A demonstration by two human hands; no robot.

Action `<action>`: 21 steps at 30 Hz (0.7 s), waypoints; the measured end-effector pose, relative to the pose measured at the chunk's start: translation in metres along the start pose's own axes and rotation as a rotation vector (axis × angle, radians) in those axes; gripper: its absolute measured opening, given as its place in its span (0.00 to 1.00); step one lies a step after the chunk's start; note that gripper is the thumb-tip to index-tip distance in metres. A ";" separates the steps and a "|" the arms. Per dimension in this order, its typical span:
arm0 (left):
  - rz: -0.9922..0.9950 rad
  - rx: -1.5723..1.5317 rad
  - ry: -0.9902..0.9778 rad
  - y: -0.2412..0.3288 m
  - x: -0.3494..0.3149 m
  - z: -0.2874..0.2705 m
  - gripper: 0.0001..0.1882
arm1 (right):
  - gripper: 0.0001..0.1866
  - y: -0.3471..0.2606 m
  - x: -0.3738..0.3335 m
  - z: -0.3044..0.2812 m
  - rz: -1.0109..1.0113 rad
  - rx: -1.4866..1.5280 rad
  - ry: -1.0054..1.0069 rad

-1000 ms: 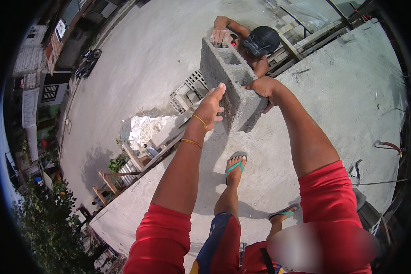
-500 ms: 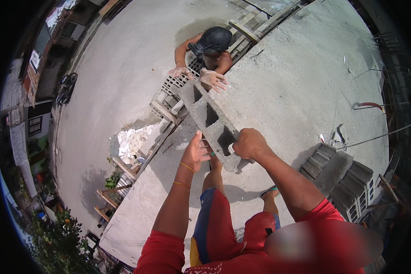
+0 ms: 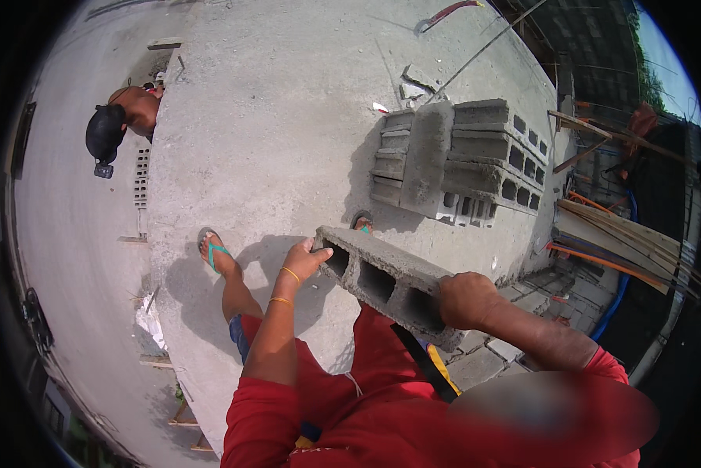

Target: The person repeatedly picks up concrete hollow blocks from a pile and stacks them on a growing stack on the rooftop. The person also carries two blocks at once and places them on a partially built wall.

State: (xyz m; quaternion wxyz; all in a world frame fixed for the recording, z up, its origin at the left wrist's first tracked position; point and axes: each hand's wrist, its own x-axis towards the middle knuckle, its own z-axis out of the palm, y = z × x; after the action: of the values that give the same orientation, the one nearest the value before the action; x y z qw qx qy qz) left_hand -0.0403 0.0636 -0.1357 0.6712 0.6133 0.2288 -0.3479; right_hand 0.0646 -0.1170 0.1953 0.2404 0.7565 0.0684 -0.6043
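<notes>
Between my two hands hangs a grey hollow concrete block (image 3: 401, 261), tilted so that its three openings face up toward me. My left hand (image 3: 303, 261) grips its left end, with the thumb over the rim by one opening. At the opposite end my right hand (image 3: 466, 301) is closed round the block's edge, its fingertips hidden. Just beyond the held block, a stack of concrete blocks (image 3: 483, 152) stands on the slab, with one block lying across the others at its left side.
I stand on a raised concrete slab (image 3: 280, 125). Below its left edge a co-worker (image 3: 132, 117) bends down, near more blocks (image 3: 141, 178). Past the stack are wooden planks (image 3: 623, 242) and a long thin rod (image 3: 487, 51). Loose rubble blocks (image 3: 475, 366) lie to my right.
I have turned right, away from the co-worker, carrying the block. My left hand, open beside it before, now grips its end. The co-worker's hands have left the block.
</notes>
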 end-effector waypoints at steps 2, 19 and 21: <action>-0.112 0.138 -0.265 0.030 -0.006 0.045 0.28 | 0.14 0.075 -0.019 0.017 -0.035 0.016 0.037; 0.293 0.509 0.269 0.178 0.032 0.372 0.19 | 0.20 0.498 0.154 0.202 -0.014 0.264 0.839; 0.263 0.547 0.316 0.176 0.042 0.384 0.19 | 0.19 0.512 0.180 0.207 -0.031 0.258 0.922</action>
State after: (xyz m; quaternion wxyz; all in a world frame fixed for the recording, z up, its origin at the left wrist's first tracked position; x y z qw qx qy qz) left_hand 0.0731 -0.3208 0.0058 0.4772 0.8412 0.1472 -0.2073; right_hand 0.1314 -0.6913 0.1365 0.0799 0.9682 0.1038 -0.2129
